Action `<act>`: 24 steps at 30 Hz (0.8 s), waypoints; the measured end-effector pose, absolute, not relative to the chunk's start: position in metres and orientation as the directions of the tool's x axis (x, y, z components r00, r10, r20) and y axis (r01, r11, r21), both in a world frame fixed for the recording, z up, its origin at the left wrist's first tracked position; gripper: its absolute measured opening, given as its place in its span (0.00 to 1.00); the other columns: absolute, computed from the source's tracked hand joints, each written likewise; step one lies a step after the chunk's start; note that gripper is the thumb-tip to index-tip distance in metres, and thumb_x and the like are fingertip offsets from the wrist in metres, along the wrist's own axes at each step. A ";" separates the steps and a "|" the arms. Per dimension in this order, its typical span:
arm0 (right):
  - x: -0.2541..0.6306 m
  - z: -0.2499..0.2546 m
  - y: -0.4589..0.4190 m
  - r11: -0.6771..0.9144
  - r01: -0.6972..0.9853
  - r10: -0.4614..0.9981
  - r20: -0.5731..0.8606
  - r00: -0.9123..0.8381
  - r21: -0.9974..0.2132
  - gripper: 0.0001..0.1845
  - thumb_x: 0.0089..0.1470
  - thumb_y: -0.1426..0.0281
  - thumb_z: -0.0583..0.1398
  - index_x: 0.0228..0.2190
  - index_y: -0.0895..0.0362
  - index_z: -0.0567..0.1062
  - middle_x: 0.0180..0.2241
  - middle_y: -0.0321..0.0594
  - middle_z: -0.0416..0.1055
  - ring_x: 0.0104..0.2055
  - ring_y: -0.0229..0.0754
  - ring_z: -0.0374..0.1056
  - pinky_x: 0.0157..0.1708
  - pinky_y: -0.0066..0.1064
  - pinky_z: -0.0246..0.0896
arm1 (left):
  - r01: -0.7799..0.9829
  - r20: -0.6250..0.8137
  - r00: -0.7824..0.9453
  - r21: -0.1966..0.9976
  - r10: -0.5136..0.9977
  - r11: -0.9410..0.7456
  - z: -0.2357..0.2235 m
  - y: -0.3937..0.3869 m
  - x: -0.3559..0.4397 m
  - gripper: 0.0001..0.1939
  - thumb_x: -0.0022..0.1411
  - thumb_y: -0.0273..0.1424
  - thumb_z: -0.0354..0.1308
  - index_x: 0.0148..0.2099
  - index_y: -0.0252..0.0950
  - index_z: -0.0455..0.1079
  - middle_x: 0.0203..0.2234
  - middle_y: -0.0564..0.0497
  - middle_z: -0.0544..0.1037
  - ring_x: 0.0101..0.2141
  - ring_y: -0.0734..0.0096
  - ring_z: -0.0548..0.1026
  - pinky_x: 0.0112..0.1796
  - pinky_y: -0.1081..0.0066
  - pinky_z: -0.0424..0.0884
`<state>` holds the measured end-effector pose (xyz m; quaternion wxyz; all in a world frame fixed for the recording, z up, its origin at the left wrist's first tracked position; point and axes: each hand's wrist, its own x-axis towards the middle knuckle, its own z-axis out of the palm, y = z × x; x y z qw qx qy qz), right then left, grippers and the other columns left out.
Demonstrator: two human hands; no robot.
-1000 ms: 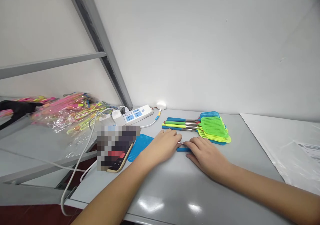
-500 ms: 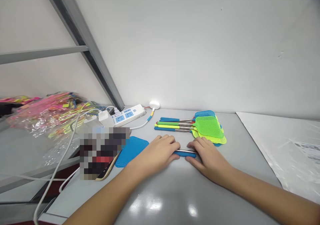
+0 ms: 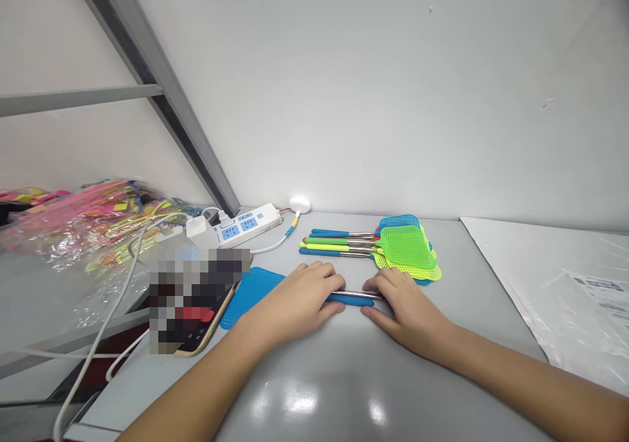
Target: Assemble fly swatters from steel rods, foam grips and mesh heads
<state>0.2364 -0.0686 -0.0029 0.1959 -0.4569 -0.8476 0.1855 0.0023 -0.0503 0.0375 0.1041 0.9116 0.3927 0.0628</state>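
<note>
A slim metal rod (image 3: 358, 294) and a blue handle (image 3: 354, 300) lie side by side between the two hands, low over the middle of the table (image 3: 314, 370). The rod is silvery, smooth and bright, with a light streak along its length; the handle is thicker, evenly blue and rounded at its right end. Both run almost level from left to right. The left hand (image 3: 304, 301) has its grip clamped on them, fingers over the rod and thumb on the near side. The right hand (image 3: 410, 308) surrounds their right ends with thumb and fingers apart; whether its grip presses on them I cannot tell. A flat blue mesh head (image 3: 251, 291), finely perforated with rounded corners, shows beyond the left forearm, beside the phone (image 3: 209, 327). Any join to the rod is hidden.
</note>
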 end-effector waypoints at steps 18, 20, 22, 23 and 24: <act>0.239 -0.006 -0.070 0.510 0.634 0.851 0.234 -0.470 -0.582 0.08 0.61 0.65 0.58 0.43 0.52 0.68 0.41 0.42 0.67 0.44 0.47 0.63 0.43 0.41 0.60 | 0.695 0.031 0.692 0.244 0.722 -0.676 0.035 -0.051 0.001 0.07 0.65 0.36 0.58 0.44 0.41 0.69 0.40 0.50 0.73 0.42 0.60 0.71 0.42 0.63 0.66; 0.241 -0.002 -0.070 0.529 0.613 0.844 0.287 -0.454 -0.586 0.08 0.63 0.65 0.55 0.44 0.52 0.68 0.42 0.42 0.66 0.45 0.47 0.63 0.45 0.42 0.60 | 0.690 0.036 0.695 0.245 0.718 -0.681 0.035 -0.052 0.001 0.08 0.64 0.36 0.59 0.45 0.41 0.69 0.40 0.50 0.73 0.42 0.60 0.71 0.42 0.63 0.66; 0.244 0.004 -0.069 0.545 0.605 0.837 0.336 -0.431 -0.581 0.08 0.64 0.65 0.54 0.44 0.51 0.68 0.43 0.42 0.66 0.47 0.47 0.63 0.46 0.41 0.60 | 0.685 0.045 0.697 0.253 0.716 -0.683 0.036 -0.054 0.001 0.09 0.64 0.37 0.60 0.45 0.41 0.69 0.40 0.50 0.73 0.42 0.60 0.71 0.42 0.63 0.66; 0.246 0.008 -0.068 0.546 0.608 0.837 0.353 -0.417 -0.576 0.08 0.64 0.65 0.54 0.44 0.51 0.68 0.43 0.42 0.66 0.47 0.46 0.63 0.46 0.41 0.60 | 0.684 0.050 0.697 0.257 0.716 -0.683 0.037 -0.055 0.001 0.09 0.64 0.37 0.60 0.45 0.41 0.70 0.40 0.50 0.73 0.42 0.61 0.71 0.42 0.64 0.66; 0.248 0.013 -0.066 0.543 0.617 0.840 0.363 -0.403 -0.570 0.08 0.65 0.64 0.54 0.44 0.51 0.68 0.43 0.42 0.66 0.47 0.46 0.63 0.45 0.40 0.61 | 0.682 0.052 0.697 0.259 0.715 -0.684 0.037 -0.055 0.001 0.10 0.64 0.38 0.60 0.45 0.41 0.70 0.40 0.50 0.73 0.41 0.61 0.72 0.42 0.64 0.66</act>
